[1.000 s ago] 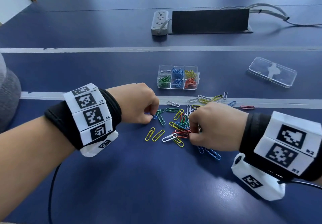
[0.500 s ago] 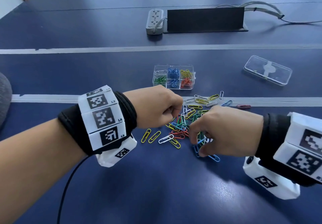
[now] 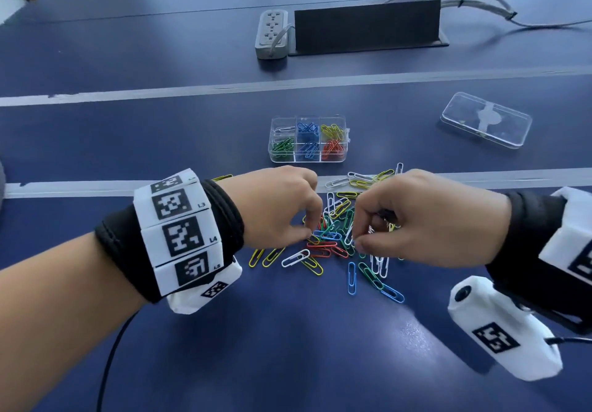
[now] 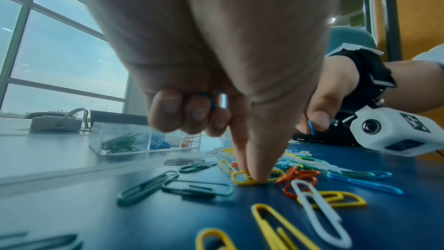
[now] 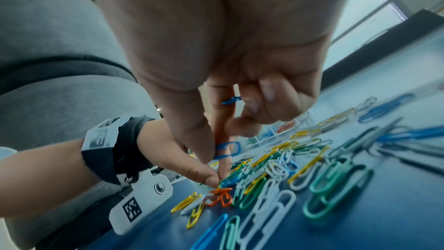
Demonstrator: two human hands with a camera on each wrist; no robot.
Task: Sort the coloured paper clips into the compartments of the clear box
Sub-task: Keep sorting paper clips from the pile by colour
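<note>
Spanning the room, dark blue table meets tall windows.

- paper clips: mixed-colour loose pile lying flat on the surface, near side of the box
- clear box: lidless, six compartments, clips already grouped by colour, white, blue, yellow, green, red

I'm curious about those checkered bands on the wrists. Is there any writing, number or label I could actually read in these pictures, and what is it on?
"L3": on the left wrist band, beside a checkered square.
"L4": same band, beside the next square.
"L5": same band, beside the lowest square.
Topmost label on that band: too blurred to read.
Right wrist band: only checkered squares show, no readable label.
Clear box, its lid and power strip: no text visible.
</note>
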